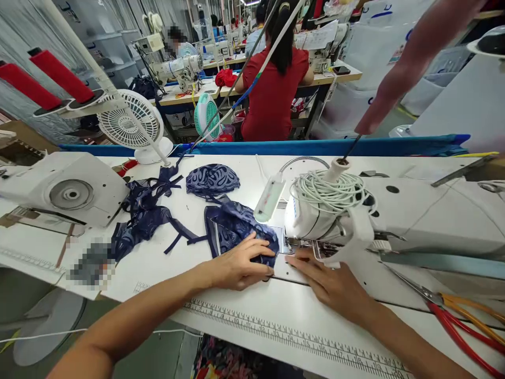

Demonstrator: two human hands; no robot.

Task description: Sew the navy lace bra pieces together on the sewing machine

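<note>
My left hand (239,266) lies on a dark blue lace garment piece (232,229), its fingers curled and pressing the fabric's edge down on the white table (252,305). My right hand (329,281) rests flat beside it, fingers stretched toward the needle area (294,245) of the white sewing machine (394,216). The fabric's right edge reaches the needle plate. Whether the right fingertips touch the fabric I cannot tell.
More dark blue lace pieces (148,213) and a lace cup (212,180) lie at the left. A small lamp (269,199) hangs over the needle. Red-handled scissors (453,310) lie at the right. A fan (130,122) and red thread cones (47,79) stand behind. Another person's arm (410,58) reaches in at top right.
</note>
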